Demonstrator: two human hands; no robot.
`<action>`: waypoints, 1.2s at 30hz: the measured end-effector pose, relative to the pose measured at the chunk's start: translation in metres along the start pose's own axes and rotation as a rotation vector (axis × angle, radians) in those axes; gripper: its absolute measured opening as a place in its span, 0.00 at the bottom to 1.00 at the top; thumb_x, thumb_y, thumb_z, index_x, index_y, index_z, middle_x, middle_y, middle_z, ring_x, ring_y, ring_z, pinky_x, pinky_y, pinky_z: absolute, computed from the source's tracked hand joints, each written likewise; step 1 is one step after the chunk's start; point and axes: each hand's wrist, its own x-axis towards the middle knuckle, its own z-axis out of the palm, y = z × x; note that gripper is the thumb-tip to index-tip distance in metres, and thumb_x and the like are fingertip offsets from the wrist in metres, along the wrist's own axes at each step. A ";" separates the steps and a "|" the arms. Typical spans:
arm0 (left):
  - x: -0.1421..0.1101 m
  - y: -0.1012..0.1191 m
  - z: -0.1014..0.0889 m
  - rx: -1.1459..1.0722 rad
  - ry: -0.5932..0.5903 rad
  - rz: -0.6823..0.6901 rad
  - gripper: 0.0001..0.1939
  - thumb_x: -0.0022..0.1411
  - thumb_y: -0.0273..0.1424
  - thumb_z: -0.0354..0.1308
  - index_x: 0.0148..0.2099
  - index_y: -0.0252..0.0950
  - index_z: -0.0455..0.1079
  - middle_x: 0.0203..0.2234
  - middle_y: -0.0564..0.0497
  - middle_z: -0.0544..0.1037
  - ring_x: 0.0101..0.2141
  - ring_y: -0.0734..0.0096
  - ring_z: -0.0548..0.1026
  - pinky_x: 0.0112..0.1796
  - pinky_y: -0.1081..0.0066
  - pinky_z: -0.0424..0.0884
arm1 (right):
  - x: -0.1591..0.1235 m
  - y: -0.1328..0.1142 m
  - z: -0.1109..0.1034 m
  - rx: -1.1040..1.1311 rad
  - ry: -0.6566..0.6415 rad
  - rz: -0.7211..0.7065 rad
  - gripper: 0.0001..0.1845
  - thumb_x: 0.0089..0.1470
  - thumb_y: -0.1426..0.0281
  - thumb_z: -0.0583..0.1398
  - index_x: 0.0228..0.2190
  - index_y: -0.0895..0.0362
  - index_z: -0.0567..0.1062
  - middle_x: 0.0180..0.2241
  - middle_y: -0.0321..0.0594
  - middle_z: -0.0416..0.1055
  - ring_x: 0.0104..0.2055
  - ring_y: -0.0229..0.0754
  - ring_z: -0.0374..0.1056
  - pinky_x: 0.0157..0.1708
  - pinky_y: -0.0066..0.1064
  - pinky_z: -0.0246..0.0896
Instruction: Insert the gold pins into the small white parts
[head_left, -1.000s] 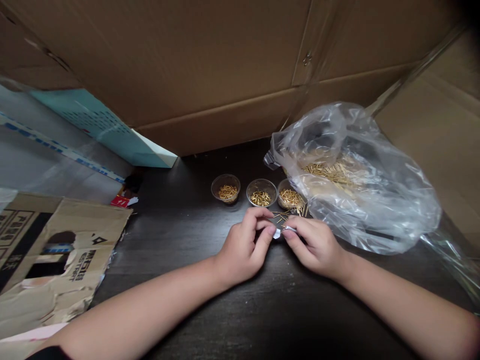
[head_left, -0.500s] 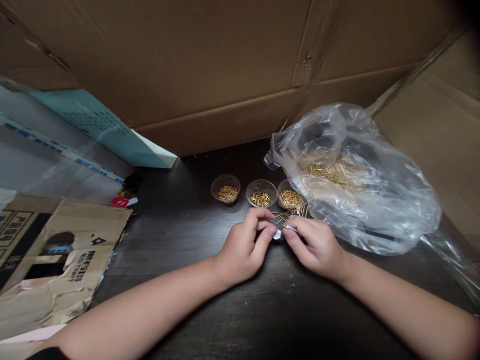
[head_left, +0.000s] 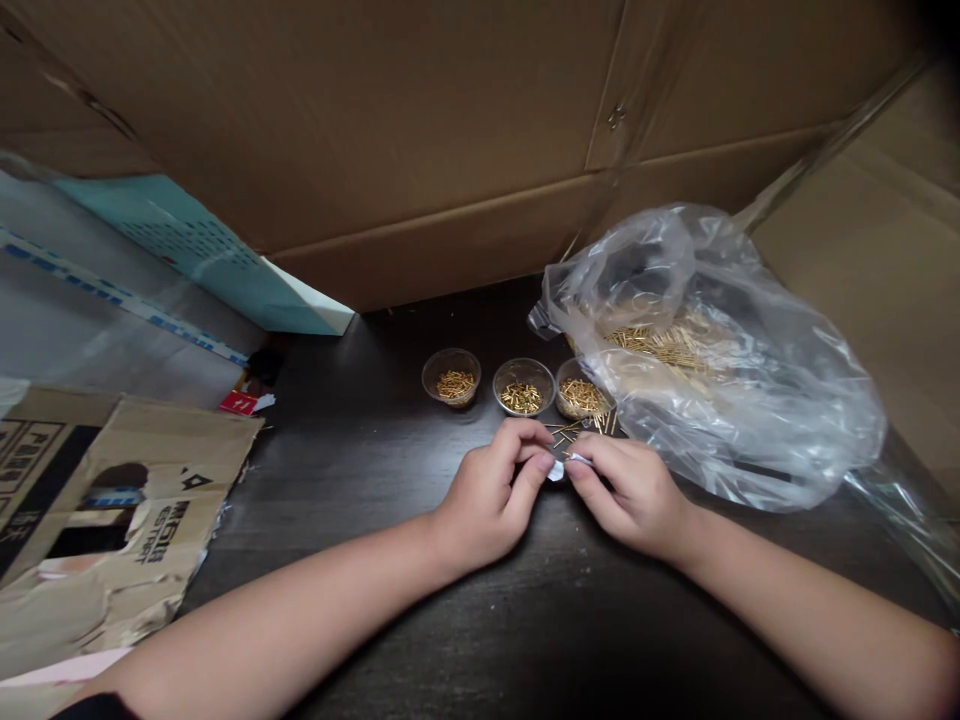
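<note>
Pinching a white scrap at the thumb tip of the left hand, with forefinger arched above; clamping a second white piece between thumb and forefinger of the right hand, just beside. Poised just on the near side of loose gold pins and three clear plastic cups.

This looks like a makeshift bench for small-parts handwork, though whether in a workshop or a home cannot be told. Brown cardboard walls in a dark tabletop, where three clear cups of short gold-coloured pieces stand near a plastic bag holding more. A torn carton (printed lettering and all) lies at the left.
</note>
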 end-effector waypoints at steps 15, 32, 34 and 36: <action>0.002 -0.002 0.001 -0.062 -0.024 -0.046 0.07 0.71 0.33 0.57 0.47 0.35 0.66 0.33 0.51 0.79 0.33 0.74 0.78 0.35 0.76 0.72 | 0.000 0.000 0.000 0.008 0.030 0.013 0.08 0.67 0.75 0.54 0.34 0.56 0.68 0.26 0.35 0.66 0.25 0.37 0.64 0.26 0.29 0.59; 0.004 0.001 -0.003 0.250 -0.144 0.113 0.09 0.73 0.30 0.50 0.42 0.34 0.70 0.31 0.49 0.78 0.31 0.70 0.75 0.34 0.72 0.69 | -0.001 0.001 0.002 -0.054 0.009 0.057 0.09 0.68 0.74 0.54 0.32 0.56 0.67 0.25 0.35 0.64 0.25 0.37 0.63 0.27 0.30 0.58; 0.003 0.001 -0.003 0.270 -0.132 0.141 0.09 0.73 0.29 0.50 0.43 0.34 0.71 0.32 0.48 0.79 0.32 0.70 0.76 0.35 0.72 0.70 | -0.001 0.001 0.002 -0.061 -0.001 0.065 0.09 0.68 0.73 0.53 0.32 0.56 0.67 0.25 0.35 0.64 0.25 0.37 0.62 0.27 0.30 0.58; 0.003 0.001 -0.003 0.294 -0.133 0.152 0.09 0.73 0.29 0.50 0.44 0.34 0.71 0.32 0.48 0.79 0.32 0.70 0.76 0.35 0.71 0.70 | -0.001 0.002 0.002 -0.071 -0.026 0.075 0.10 0.69 0.73 0.53 0.32 0.56 0.67 0.25 0.35 0.64 0.25 0.37 0.63 0.27 0.30 0.57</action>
